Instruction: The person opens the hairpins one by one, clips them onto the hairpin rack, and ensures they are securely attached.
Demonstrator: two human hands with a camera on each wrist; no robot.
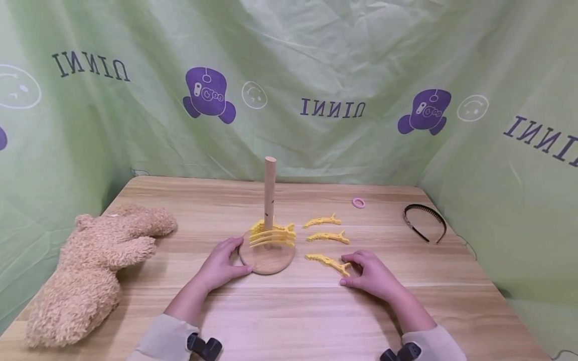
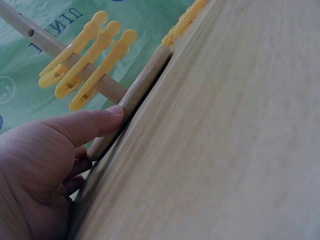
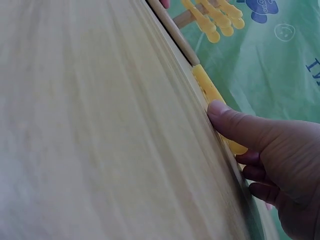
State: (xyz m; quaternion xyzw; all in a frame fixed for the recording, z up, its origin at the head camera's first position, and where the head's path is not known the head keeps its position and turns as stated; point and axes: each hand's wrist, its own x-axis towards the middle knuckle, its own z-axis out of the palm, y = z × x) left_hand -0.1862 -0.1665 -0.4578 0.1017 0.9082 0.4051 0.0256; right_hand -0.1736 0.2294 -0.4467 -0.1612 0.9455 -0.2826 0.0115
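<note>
A wooden stand (image 1: 269,193) with an upright pole and round base stands mid-table. Several yellow alligator hair clips (image 1: 273,236) are clipped across the lower pole. My left hand (image 1: 220,265) grips the left rim of the base, its thumb (image 2: 116,112) on the front edge in the left wrist view. To the right of the stand, my right hand (image 1: 371,275) has thumb and fingers around the forked end of the nearest yellow hair clip (image 1: 326,260), which lies on the table. Beyond it lie two more yellow clips, a middle one (image 1: 327,236) and a far one (image 1: 322,221).
A brown plush toy (image 1: 97,265) lies along the table's left side. Toward the back right are a pink ring (image 1: 358,203) and a black headband (image 1: 424,222). Green printed cloth (image 1: 289,140) hangs around the back and sides of the table.
</note>
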